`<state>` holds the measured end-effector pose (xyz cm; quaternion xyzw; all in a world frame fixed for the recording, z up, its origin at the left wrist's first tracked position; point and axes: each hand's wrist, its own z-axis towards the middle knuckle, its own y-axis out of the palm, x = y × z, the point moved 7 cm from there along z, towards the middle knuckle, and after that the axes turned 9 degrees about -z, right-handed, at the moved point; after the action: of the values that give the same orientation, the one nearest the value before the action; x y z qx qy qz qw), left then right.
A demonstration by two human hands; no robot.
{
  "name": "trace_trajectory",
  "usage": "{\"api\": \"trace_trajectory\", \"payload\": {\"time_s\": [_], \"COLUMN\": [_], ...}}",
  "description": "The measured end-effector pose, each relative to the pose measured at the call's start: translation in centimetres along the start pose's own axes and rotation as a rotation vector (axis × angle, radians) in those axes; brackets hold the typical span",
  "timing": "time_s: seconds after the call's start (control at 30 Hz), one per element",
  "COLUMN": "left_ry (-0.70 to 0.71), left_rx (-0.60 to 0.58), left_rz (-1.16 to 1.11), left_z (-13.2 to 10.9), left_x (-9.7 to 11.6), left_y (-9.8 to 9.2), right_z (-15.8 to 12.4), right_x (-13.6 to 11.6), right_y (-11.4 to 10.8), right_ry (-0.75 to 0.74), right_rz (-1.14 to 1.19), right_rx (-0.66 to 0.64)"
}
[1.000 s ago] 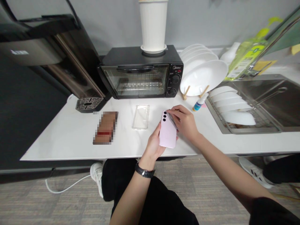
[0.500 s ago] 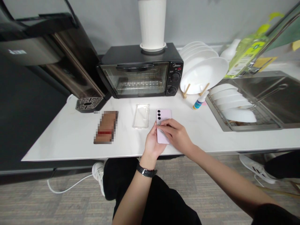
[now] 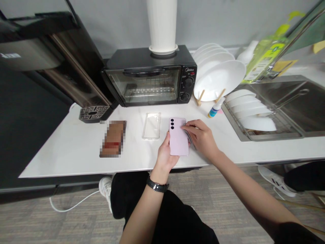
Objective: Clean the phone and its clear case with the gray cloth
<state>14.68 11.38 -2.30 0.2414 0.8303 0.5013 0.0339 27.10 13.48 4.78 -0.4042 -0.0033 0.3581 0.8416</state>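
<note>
One phone (image 3: 178,140) sits in our left hand (image 3: 165,154), back side up, over the tabletop (image 3: 76,149), to the right of the clear case (image 3: 151,126). Our left hand curls round it, with the thumb at its left edge. Our right hand (image 3: 203,136) pinches a gray cloth (image 3: 191,139) at the other edge; it looks like wiping. To wipe well, we should hold the phone snug, lay the cloth flat, and rub softly. We should go easy round the lenses (image 3: 172,124), and let only cloth, not skin, touch the back.
</note>
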Motion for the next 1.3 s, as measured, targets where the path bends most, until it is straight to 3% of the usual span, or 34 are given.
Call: {"api": "trace_trajectory", "payload": {"time_s": [0.23,0.37,0.5,0.63,0.8,0.9,1.07,1.17,1.3], "left_ry": [-0.024,0.007,0.009,-0.057,-0.079,-0.061,0.017,-0.025,-0.087], "left_rx": [-0.021,-0.065,-0.038,-0.036,-0.153,-0.173,-0.048,-0.022,-0.074], "left_rz": [0.066,0.065,0.023,0.004,0.044,0.052,0.032,0.061,0.079], "left_z": [-0.2,-0.2,0.0,0.3,0.3,0.2,0.0,-0.1,0.0], "left_x": [-0.4,-0.2,-0.2,-0.5,-0.7,-0.7,-0.2,-0.4,-0.7], "left_y": [0.5,0.9,0.5,0.0,0.3,0.6,0.5,0.3,0.3], "right_z": [2.7,2.7,1.7,-0.3,-3.3,-3.8,-2.2,-0.4,2.0], "right_x": [0.6,0.3,-0.3,-3.2,-6.8,-5.5,-1.5,0.0,1.5], "right_y": [1.4,1.3,0.9,0.6,0.1,-0.7,-1.4,-1.0,-0.1], "right_ry": [0.074,0.115,0.084,-0.045,-0.198,-0.143,-0.021,0.000,0.049], "right_rz": [0.030,0.102,0.164,0.250,0.317,0.253,0.118,0.077,0.015], "right_rx": [0.042,0.044,-0.004,-0.084,-0.185,-0.126,-0.069,-0.049,-0.005]}}
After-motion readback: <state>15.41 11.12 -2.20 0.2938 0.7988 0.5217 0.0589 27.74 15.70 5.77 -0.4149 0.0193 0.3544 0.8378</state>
